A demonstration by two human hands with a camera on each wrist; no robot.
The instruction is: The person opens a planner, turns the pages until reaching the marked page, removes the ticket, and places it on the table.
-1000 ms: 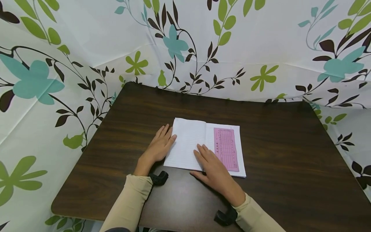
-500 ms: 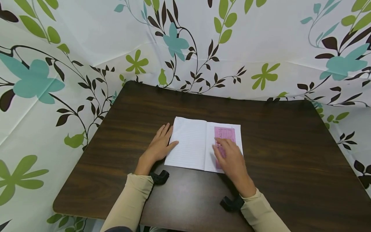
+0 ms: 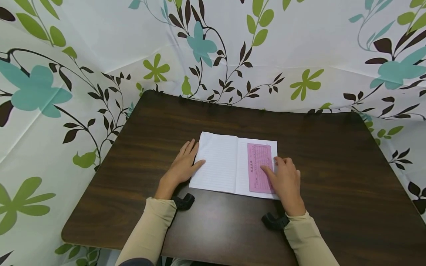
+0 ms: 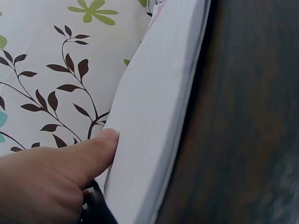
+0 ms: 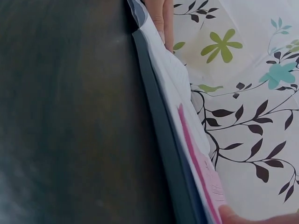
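An open notebook (image 3: 217,162) with ruled white pages lies on the brown table. On its right page is a pink printed slip (image 3: 259,173) with a grid. My left hand (image 3: 181,166) rests along the notebook's left edge, fingers extended and thumb on the page margin; the left wrist view shows that thumb (image 4: 105,142) at the page edge. My right hand (image 3: 286,181) is at the notebook's right edge, its thumb over the pink slip and its other fingers bent by the page edge. I cannot tell whether it pinches the page.
The dark wood-grain table (image 3: 332,177) extends around the notebook. A white cloth with leaf and flower prints (image 3: 299,40) hangs behind and beside it. A black wrist strap mount (image 3: 276,221) sits at the right wrist, another (image 3: 183,202) at the left.
My right hand has moved rightward from the notebook's middle, across the pink slip, to the right page edge. The left hand has stayed at the left edge.
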